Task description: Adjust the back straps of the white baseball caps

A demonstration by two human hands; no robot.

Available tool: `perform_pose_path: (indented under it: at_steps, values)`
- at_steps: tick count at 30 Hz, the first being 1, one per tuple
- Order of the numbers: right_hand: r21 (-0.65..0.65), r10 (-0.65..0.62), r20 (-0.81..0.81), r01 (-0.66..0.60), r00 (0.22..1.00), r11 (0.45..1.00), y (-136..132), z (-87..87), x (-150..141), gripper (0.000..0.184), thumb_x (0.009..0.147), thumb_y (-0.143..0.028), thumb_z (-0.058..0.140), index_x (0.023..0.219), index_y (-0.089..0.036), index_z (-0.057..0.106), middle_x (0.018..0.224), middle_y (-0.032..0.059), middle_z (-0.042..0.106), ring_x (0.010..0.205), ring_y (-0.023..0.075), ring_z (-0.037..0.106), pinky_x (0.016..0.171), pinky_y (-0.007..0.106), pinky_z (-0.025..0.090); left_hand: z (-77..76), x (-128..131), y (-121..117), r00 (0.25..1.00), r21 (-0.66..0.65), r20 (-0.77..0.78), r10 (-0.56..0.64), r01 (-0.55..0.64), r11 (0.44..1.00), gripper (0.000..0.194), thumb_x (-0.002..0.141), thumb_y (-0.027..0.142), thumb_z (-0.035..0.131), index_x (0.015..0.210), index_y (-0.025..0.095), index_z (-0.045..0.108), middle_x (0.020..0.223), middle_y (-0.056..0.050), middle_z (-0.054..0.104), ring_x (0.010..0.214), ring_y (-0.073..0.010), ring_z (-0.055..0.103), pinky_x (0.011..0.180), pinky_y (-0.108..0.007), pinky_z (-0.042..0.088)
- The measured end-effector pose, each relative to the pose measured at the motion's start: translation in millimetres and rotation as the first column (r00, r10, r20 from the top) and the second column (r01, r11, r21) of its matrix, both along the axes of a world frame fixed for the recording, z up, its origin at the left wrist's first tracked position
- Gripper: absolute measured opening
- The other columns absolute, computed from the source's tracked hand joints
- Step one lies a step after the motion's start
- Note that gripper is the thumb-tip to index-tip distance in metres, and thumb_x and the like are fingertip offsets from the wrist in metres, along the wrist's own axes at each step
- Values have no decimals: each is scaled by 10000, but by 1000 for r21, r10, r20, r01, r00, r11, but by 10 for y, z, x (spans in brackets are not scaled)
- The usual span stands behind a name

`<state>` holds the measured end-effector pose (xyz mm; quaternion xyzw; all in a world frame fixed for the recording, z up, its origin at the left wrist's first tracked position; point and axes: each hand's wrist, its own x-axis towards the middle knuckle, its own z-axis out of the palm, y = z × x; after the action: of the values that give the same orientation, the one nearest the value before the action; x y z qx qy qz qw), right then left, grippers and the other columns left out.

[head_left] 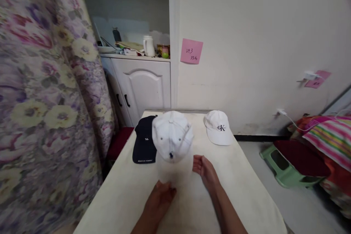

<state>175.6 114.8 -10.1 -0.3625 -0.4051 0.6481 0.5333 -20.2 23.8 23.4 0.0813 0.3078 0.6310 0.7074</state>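
A white baseball cap (pixel 172 137) with a small dark emblem is in the middle of the view, its brim toward me. My left hand (pixel 160 199) pinches the front edge of that brim, fingers closed. To the right of the brim, my right hand (pixel 205 171) has its fingers stretched out, palm turned toward the cap; whether the fingertips touch it I cannot tell. A black cap (pixel 144 140) with small white lettering lies at the left, partly behind the white one. At the back right of the table lies another white cap (pixel 218 128), marked with dark "CK" letters.
The cream-topped table (pixel 233 190) stands against the wall. A floral curtain (pixel 49 117) hangs along the left. Behind is a white cabinet (pixel 145 80) with a white jug (pixel 148 46) on top. A green stool (pixel 285 166) with a red cover stands at the right.
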Motion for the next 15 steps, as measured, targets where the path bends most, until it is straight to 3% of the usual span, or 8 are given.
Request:
perform_pose_path:
  at_steps: [3,6,11,15]
  values:
    - [-71,70,-241,-89,968,993,-27,202,124,571,846,-699,558,983,-167,717,892,117,742,812,236,701,716,361,558,-69,100,-177,989,-43,-94,-112,108,993,314,543,106,882,805,164,720,787,-27,743,699,-165,669,605,-230,516]
    - [-110,8,-426,-61,904,992,-47,428,230,402,823,-605,667,829,-206,715,769,53,740,819,213,710,678,296,564,-122,111,-255,960,-54,-188,-206,200,978,316,506,158,903,755,163,708,736,-17,705,696,-160,632,617,-241,478]
    - [-52,-124,-439,112,890,992,-124,839,327,329,776,-505,737,976,-244,725,1023,49,763,1063,259,677,904,403,555,-187,144,-217,880,0,-385,-278,301,954,271,524,271,889,684,198,683,647,-11,653,710,-208,612,710,-335,470]
    - [41,-154,-346,179,925,983,-290,1049,350,376,642,-435,833,950,-248,725,942,49,769,928,273,712,859,393,568,-18,143,-55,901,63,-360,-240,280,958,278,610,344,859,835,236,736,827,-92,728,885,-303,662,811,-423,497]
